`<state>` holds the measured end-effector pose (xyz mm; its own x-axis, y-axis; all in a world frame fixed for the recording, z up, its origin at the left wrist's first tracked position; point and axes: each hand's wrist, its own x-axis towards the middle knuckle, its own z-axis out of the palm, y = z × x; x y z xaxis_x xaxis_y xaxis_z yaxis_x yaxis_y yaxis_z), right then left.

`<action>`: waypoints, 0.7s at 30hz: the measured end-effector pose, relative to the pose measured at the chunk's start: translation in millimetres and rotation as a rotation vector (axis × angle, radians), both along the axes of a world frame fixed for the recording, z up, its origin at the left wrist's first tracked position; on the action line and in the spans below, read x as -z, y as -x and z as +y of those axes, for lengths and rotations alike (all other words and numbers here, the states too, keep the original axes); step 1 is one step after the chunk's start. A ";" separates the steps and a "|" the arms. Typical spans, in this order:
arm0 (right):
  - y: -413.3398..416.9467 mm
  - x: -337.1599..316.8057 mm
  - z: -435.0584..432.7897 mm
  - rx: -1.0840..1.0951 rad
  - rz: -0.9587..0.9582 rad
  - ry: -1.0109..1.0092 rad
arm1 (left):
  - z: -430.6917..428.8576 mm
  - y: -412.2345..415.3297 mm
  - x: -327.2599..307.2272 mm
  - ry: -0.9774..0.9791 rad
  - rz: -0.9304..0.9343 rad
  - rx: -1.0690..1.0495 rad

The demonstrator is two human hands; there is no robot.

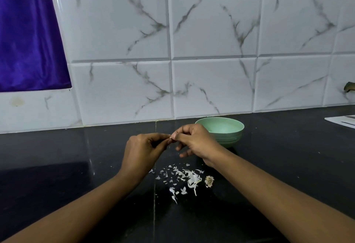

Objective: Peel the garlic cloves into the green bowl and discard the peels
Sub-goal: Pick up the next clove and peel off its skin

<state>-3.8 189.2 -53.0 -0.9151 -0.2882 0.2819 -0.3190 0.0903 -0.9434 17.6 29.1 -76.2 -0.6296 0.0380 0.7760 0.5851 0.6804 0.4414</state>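
Above the black counter, my left hand and my right hand meet fingertip to fingertip. Between them they pinch a small garlic clove, mostly hidden by the fingers. The green bowl stands just behind and to the right of my right hand, near the wall; its inside is only partly visible. A scatter of white garlic peels lies on the counter below my hands. A dry brown garlic root stub sits at the right edge of the peels.
The black counter runs left to right against a white marble-patterned tile wall. A purple cloth hangs at the upper left. A white flat object lies at the far right edge.
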 end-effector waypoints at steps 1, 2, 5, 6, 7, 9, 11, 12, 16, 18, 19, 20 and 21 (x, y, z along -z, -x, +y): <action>0.3 0.5 -0.8 0.004 0.002 -0.009 | 0.1 -0.2 0.0 0.004 0.002 0.001; 0.4 0.8 -1.5 0.006 -0.001 -0.012 | 0.6 -0.4 -0.1 0.007 0.004 0.002; -0.7 1.9 -3.8 0.005 -0.014 -0.019 | 1.1 -0.4 -0.2 -0.006 -0.006 0.012; -0.9 2.4 -4.5 0.014 -0.007 -0.032 | 1.2 -0.5 -0.2 -0.015 -0.011 0.019; -0.8 3.2 -4.7 0.027 0.006 -0.048 | 1.8 -0.6 -0.2 -0.026 -0.017 0.026; -0.3 4.4 -5.0 0.052 0.035 -0.083 | 3.6 -0.9 -0.5 -0.063 -0.032 0.043; 1.1 4.8 -3.9 0.073 0.069 -0.128 | 4.9 -0.9 -0.8 -0.117 -0.047 0.056; 1.8 4.3 -2.7 0.082 0.086 -0.148 | 5.2 -1.0 -1.0 -0.142 -0.059 0.060; 4.1 -2.4 5.9 0.076 0.082 -0.050 | 2.9 0.6 -2.2 -0.234 -0.120 0.080; 3.5 -4.9 8.4 0.040 0.074 -0.018 | 1.7 -0.2 -2.6 -0.257 -0.121 0.091; 2.7 -5.1 9.1 0.028 0.075 -0.027 | 2.4 -0.7 -2.7 -0.261 -0.114 0.100; 2.0 -4.7 8.6 0.021 0.078 -0.039 | 2.4 -1.2 -3.3 -0.260 -0.106 0.108; 1.4 -4.2 7.9 0.021 0.084 -0.048 | 2.7 -2.1 -3.9 -0.253 -0.098 0.114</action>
